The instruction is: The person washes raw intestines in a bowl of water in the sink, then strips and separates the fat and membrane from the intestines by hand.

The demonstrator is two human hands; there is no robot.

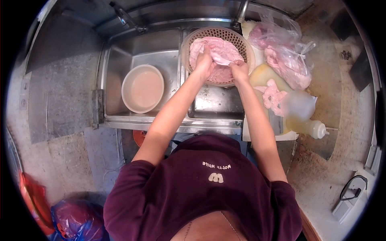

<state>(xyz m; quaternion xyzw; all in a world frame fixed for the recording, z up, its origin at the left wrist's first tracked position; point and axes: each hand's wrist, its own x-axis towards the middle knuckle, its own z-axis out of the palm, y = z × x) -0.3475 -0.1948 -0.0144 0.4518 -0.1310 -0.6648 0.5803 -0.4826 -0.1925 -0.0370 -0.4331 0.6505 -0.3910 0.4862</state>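
Pale pink raw meat point(219, 45) lies in a round perforated basket point(185, 54) over the right basin of a steel sink. Inside the basket, my left hand point(204, 62) is closed on part of the meat, fingers partly hidden by it. Near the basket's right side, my right hand point(239, 69) pinches the edge of the same piece. More meat shows below both hands in the basket.
In the left basin point(171, 44) stands a bowl of cloudy liquid point(142, 89). On the right are bagged meat point(285, 64), a cutting board point(263, 76) with meat pieces point(272, 96), and a squeeze bottle point(315, 129). Two faucets stand behind the sink.
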